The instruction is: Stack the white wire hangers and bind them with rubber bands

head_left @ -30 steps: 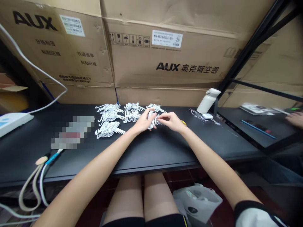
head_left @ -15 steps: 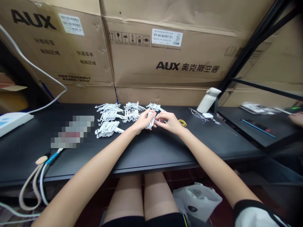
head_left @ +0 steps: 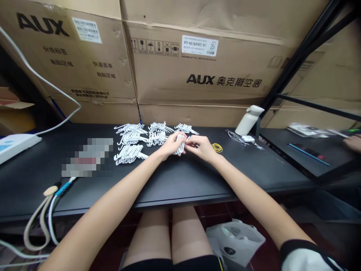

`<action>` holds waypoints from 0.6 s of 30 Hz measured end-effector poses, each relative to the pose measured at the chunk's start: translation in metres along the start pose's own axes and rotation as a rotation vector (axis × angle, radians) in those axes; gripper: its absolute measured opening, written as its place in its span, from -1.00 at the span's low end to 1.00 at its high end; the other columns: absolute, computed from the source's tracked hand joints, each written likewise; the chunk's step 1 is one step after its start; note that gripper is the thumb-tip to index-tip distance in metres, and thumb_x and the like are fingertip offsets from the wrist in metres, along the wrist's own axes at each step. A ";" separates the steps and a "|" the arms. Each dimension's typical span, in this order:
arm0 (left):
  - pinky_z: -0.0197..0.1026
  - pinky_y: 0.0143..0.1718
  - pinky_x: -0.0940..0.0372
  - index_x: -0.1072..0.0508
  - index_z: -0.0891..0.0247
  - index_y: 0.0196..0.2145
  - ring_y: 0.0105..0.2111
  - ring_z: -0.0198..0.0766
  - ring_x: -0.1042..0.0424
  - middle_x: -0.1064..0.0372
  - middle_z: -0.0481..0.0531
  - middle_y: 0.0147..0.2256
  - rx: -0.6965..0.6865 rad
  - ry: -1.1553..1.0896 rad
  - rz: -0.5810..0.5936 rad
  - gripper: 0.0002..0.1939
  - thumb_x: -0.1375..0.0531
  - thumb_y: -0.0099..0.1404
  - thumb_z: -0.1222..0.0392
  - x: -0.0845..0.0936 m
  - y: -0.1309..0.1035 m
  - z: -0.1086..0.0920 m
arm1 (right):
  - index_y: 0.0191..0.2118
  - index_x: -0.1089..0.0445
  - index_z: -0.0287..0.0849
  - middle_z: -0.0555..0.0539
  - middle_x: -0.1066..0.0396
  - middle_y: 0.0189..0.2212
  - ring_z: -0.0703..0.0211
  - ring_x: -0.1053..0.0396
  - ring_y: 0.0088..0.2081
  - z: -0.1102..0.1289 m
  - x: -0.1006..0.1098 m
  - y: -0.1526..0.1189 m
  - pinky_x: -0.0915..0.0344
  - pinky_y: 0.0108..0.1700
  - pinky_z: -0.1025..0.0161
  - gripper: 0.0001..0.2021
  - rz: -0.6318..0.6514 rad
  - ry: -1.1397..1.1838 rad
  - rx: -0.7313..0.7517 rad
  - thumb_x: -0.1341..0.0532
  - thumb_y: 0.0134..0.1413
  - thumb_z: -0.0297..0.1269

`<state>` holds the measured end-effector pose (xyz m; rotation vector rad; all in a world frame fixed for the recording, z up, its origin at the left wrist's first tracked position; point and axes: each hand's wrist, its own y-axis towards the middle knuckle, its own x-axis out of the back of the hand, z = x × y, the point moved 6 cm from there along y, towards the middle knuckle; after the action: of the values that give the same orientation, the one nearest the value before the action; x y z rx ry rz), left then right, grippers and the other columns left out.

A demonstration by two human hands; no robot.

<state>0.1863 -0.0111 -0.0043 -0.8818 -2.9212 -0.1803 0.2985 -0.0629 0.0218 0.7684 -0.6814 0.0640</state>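
My left hand [head_left: 172, 145] is closed around a bundle of white hooks [head_left: 179, 146], held just above the black table. Against the right side of that bundle, my right hand [head_left: 200, 146] has its thumb and fingers pinched together. A bit of white shows by its fingertips, but what they grip is too small to make out. Several piles of white hooks [head_left: 130, 154] lie to the left of and behind my hands. Close by my right hand is a loose heap of yellow rubber bands [head_left: 217, 147].
On the right of the table [head_left: 180, 180] stand a white bottle [head_left: 247, 121], glasses [head_left: 236, 137] and a white earphone case [head_left: 247, 139]. A blurred-out object with a strap [head_left: 36, 226] lies left. Cardboard boxes [head_left: 158, 86] line the back. Another person's hand [head_left: 353, 141] shows far right.
Both hands stay in nearly the same place, with the bundle still in my left hand. My right fingers have shifted slightly at the bundle's side. The whole view has moved a little.
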 end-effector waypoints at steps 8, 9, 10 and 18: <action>-0.37 -0.71 -0.21 -0.32 0.25 -0.17 -0.65 -0.37 -0.40 -0.45 0.04 -0.36 0.044 -0.068 -0.183 -0.80 -0.12 0.31 0.10 0.017 0.002 -0.001 | -0.38 -0.48 -0.26 -0.10 -0.47 -0.48 0.21 -0.37 -0.49 -0.039 0.037 0.001 -0.33 -0.43 0.27 -0.71 -0.320 0.117 -0.316 -0.22 0.02 -0.09; -0.37 -0.71 -0.21 -0.32 0.25 -0.16 -0.64 -0.37 -0.40 -0.46 0.04 -0.33 0.055 -0.088 -0.212 -0.80 -0.12 0.31 0.10 0.019 0.003 -0.001 | -0.36 -0.48 -0.27 -0.10 -0.46 -0.49 0.22 -0.37 -0.51 -0.047 0.042 0.000 -0.33 -0.44 0.27 -0.72 -0.343 0.088 -0.378 -0.22 0.01 -0.11; -0.37 -0.70 -0.21 -0.33 0.25 -0.15 -0.64 -0.37 -0.40 -0.46 0.04 -0.32 0.066 -0.107 -0.240 -0.80 -0.11 0.32 0.10 0.022 0.003 -0.001 | -0.33 -0.49 -0.27 -0.09 -0.46 -0.49 0.22 -0.37 -0.52 -0.054 0.046 -0.002 -0.33 -0.44 0.27 -0.73 -0.345 0.032 -0.432 -0.23 -0.02 -0.14; -0.35 -0.67 -0.24 -0.33 0.27 -0.09 -0.63 -0.40 -0.39 -0.44 0.09 -0.23 0.070 -0.160 -0.395 -0.76 -0.06 0.34 0.12 0.036 0.003 0.000 | -0.45 -0.54 -0.22 -0.04 -0.47 -0.55 0.26 -0.36 -0.54 -0.073 0.029 -0.012 -0.28 -0.45 0.35 -0.89 0.168 -0.252 -0.627 -0.29 -0.11 -0.31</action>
<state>0.1584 0.0112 -0.0001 -0.3141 -3.1979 -0.0323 0.3647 -0.0289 -0.0064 0.1142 -0.9420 -0.0937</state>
